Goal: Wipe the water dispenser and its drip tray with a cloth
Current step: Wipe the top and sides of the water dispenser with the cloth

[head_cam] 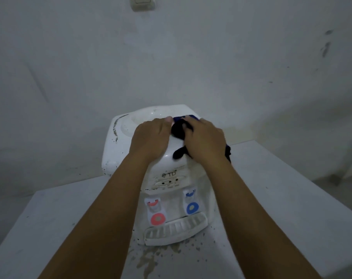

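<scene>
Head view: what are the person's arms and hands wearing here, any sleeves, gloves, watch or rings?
Nothing worn is visible. The left hand and right hand are bare, without gloves. Both forearms are bare as far as the bottom frame edge, so no sleeves show. No watch or bracelet at either wrist; rings cannot be ruled out, since the fingertips are partly hidden.

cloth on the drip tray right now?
No, the dark cloth lies under the right hand on top of the water dispenser, while the drip tray sits bare below the taps.
</scene>
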